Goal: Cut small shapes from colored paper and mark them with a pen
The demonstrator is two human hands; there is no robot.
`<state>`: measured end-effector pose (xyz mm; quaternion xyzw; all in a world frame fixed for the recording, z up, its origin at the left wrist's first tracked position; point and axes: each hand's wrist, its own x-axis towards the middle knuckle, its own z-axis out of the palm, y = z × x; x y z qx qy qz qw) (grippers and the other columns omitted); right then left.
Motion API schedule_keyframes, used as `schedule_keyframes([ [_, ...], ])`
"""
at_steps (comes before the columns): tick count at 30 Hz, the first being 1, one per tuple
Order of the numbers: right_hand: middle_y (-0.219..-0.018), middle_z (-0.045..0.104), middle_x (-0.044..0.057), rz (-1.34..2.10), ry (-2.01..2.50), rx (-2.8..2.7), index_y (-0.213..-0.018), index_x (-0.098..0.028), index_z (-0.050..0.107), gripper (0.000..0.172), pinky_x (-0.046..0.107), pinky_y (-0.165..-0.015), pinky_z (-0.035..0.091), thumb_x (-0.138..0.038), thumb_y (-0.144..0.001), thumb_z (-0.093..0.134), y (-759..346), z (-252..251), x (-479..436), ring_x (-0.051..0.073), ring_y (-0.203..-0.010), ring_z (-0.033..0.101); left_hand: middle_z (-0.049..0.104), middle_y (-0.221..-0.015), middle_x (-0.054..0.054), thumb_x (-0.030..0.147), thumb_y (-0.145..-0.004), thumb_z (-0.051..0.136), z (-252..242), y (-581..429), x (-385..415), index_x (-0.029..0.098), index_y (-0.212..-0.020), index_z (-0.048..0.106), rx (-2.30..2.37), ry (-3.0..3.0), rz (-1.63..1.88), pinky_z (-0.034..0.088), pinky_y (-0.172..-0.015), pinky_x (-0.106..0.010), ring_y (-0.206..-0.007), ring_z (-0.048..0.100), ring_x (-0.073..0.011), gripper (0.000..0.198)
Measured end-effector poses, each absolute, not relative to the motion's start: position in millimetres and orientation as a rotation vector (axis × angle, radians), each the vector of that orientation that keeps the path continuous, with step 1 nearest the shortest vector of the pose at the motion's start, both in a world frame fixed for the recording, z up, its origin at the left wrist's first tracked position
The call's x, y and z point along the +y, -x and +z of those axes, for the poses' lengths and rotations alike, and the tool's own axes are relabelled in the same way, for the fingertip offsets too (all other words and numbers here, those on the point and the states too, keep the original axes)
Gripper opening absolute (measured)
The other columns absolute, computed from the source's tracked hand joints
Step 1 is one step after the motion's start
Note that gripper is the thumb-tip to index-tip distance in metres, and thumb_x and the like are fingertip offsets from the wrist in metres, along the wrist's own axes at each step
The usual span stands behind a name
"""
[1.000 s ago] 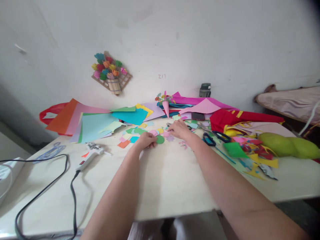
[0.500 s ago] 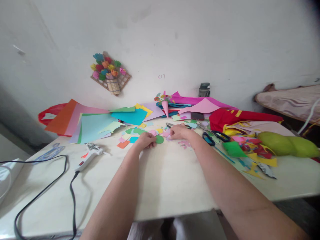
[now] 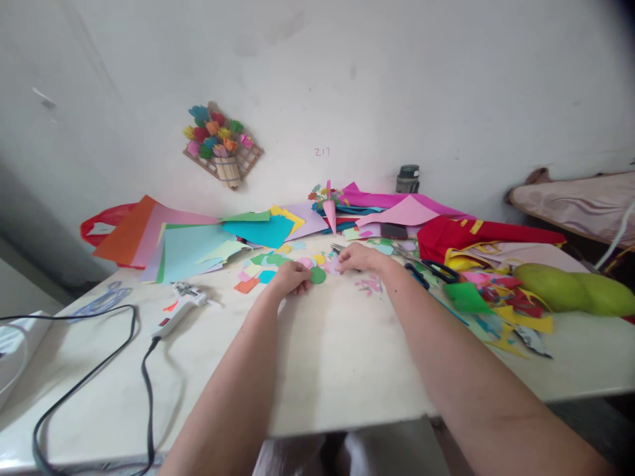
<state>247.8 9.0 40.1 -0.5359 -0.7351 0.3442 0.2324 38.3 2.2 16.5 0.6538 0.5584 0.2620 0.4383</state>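
My left hand [image 3: 294, 277] rests on the table with its fingers closed at the edge of a round green paper piece [image 3: 318, 275]. Across from it, my right hand [image 3: 358, 258] is pinched, with a small pale lilac paper piece [image 3: 334, 264] at its fingertips. Behind the hands lie several cut paper pieces: an orange one [image 3: 247, 285], a blue one [image 3: 267, 276] and yellow, pink and green ones. Small pink flower-like cutouts [image 3: 368, 285] lie just below my right hand. Scissors with dark handles [image 3: 440, 271] are right of my right forearm.
A hot glue gun [image 3: 179, 313] and its black cord [image 3: 147, 383] lie at left. Coloured paper sheets [image 3: 196, 251] are stacked behind. A pink paper cone with flowers [image 3: 329, 215] stands at the back. Scraps [image 3: 518, 294] and a green rounded object [image 3: 570, 288] lie at right.
My right hand has shifted slightly up and away from the pink cutouts. My left hand stays by the green circle. The whole view has shifted a little.
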Motion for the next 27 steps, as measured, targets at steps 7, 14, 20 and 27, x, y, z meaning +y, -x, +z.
schedule_keyframes([
  [7, -0.072, 0.065, 0.003, 1.174, 1.170, -1.808, -0.054, -0.014, 0.063, 0.008, 0.022, -0.064, 0.042, -0.019, -0.053, 0.069, -235.6, 41.8, 4.4, 0.013, -0.070, 0.056, 0.063, -0.056, 0.000, 0.032, -0.074, 0.061, 15.5, -38.6, 3.1, 0.015, -0.067, 0.052, 1.061, -1.583, 0.833, 0.030, -0.034, -0.018, -0.037, 0.050, -0.0065, 0.020],
  [14, -0.046, 0.051, -0.005, 1.243, 1.193, -1.741, -0.054, -0.013, 0.061, 0.014, 0.021, -0.056, 0.039, -0.020, -0.050, 0.072, -229.1, 32.9, 10.8, 0.007, -0.050, 0.046, 0.065, -0.062, -0.002, 0.042, -0.067, 0.069, 10.0, -37.8, 6.0, 0.015, -0.069, 0.053, 0.926, -1.504, 0.878, 0.037, -0.039, -0.018, -0.042, 0.054, -0.0077, 0.032],
  [20, -0.045, 0.051, -0.006, 1.220, 1.172, -1.736, -0.054, -0.012, 0.060, 0.017, 0.021, -0.053, 0.036, -0.020, -0.050, 0.074, -225.6, 29.8, 12.8, 0.006, -0.048, 0.044, 0.065, -0.062, -0.003, 0.051, -0.065, 0.068, 11.4, -41.3, 4.4, 0.014, -0.068, 0.057, 0.929, -1.488, 0.914, 0.045, -0.046, -0.021, -0.047, 0.058, -0.0103, 0.039],
  [27, -0.054, 0.056, -0.004, 1.305, 1.077, -1.641, -0.069, -0.012, 0.059, 0.018, 0.020, -0.053, 0.042, -0.021, -0.059, 0.072, -224.3, 27.7, 16.8, 0.007, -0.049, 0.050, 0.062, -0.055, -0.001, 0.046, -0.058, 0.076, 11.6, -43.7, 4.1, 0.014, -0.063, 0.054, 0.973, -1.480, 0.993, 0.044, -0.045, -0.020, -0.044, 0.056, -0.0090, 0.039],
])
